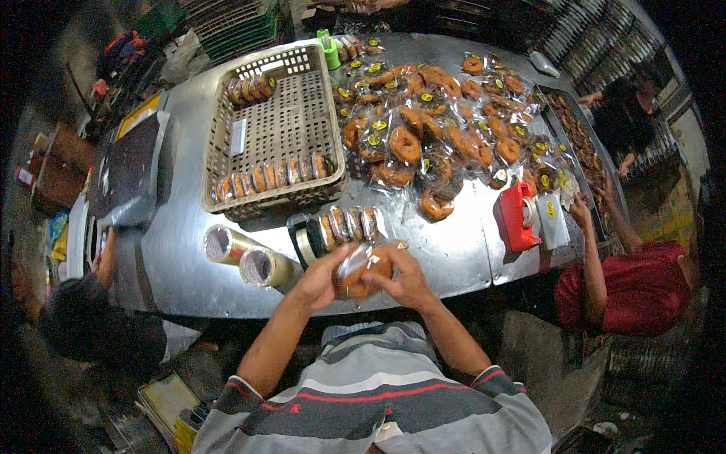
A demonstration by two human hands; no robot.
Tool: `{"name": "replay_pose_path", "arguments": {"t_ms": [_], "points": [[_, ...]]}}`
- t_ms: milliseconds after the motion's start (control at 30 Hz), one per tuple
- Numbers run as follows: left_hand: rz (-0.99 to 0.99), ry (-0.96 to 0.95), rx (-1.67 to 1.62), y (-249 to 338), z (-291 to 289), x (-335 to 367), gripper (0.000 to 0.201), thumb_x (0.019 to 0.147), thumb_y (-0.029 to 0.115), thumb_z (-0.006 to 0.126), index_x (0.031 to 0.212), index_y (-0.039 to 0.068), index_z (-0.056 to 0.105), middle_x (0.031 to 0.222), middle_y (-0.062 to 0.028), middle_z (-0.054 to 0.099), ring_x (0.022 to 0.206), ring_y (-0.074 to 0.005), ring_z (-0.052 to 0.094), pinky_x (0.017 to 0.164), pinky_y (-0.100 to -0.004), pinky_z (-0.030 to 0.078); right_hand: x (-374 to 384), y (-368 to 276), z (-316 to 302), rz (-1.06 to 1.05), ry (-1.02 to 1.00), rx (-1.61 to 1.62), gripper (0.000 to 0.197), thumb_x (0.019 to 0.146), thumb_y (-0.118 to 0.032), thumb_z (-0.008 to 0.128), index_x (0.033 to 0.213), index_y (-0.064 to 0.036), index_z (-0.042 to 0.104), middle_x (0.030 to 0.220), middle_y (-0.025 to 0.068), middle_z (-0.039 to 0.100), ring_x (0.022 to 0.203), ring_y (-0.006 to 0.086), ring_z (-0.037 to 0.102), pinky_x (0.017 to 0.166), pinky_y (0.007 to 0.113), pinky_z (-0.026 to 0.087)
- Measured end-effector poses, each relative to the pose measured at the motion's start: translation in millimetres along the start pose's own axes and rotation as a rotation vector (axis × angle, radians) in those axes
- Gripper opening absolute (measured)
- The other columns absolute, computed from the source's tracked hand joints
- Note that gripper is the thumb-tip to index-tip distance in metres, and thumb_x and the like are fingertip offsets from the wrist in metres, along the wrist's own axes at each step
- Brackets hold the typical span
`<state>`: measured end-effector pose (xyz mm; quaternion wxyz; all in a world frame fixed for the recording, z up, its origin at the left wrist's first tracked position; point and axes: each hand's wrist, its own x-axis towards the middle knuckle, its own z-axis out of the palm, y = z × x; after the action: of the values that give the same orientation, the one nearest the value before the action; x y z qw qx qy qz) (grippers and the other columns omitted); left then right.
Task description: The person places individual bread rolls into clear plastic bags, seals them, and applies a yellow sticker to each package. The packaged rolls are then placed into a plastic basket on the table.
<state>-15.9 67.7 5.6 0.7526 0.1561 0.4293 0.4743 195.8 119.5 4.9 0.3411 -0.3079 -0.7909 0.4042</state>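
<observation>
Just past the table's near edge, I hold a brown doughnut in clear plastic (358, 281) between both hands. My left hand (318, 283) is closed on its left side, and my right hand (409, 280) grips it from the right. Slight blur hides the exact finger placement. Right beyond my hands lies a short row of wrapped doughnuts (350, 225). Beside that row, to the left, stands a black tape dispenser (301, 240). Two large tape rolls (266, 268) sit close to my left wrist. A big heap of bagged doughnuts (423, 121) spreads over the table's middle and far right.
A grey-brown plastic crate (339, 155) at the back left holds rows of wrapped doughnuts. A red dispenser (519, 218) stands to the right, near a co-worker in a red shirt (631, 287). Another person in dark clothes (98, 318) is at the left. A green dispenser (328, 50) stands behind the crate.
</observation>
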Motion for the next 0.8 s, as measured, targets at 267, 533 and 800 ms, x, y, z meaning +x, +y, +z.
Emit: {"name": "replay_pose_path", "arguments": {"t_ms": [267,533,800], "points": [[0.418,0.402,1.206,78,45,246,0.057,0.091,0.051,0.067,0.113,-0.002,0.066,0.114,-0.0226,0.068,0.104,-0.0356,0.066,0.091,-0.0458,0.051,12,125,55,0.143,0.353,-0.407,0.064,0.092,-0.031,0.072,0.144,-0.0021,0.047,0.122,0.0264,0.058,0.108,0.0453,0.059,0.094,0.05,0.048],[1.344,0.156,1.266,37,79,192,0.02,0.087,0.02,0.071,0.094,0.002,0.068,0.104,-0.0194,0.067,0.099,-0.0389,0.065,0.084,-0.0444,0.052,16,96,-15,0.556,0.665,0.811,0.058,0.096,-0.035,0.07,0.14,-0.0026,0.051,0.13,0.0151,0.061,0.114,0.0285,0.062,0.093,0.043,0.052],[0.865,0.4,0.827,-1,56,27,0.036,0.088,0.025,0.079,0.112,0.001,0.067,0.119,-0.012,0.064,0.119,-0.0235,0.059,0.099,-0.0412,0.048,12,58,-10,0.515,0.218,0.868,0.039,0.099,-0.021,0.067,0.131,-0.0008,0.056,0.116,0.0063,0.068,0.107,0.0158,0.065,0.096,0.032,0.053]]}}
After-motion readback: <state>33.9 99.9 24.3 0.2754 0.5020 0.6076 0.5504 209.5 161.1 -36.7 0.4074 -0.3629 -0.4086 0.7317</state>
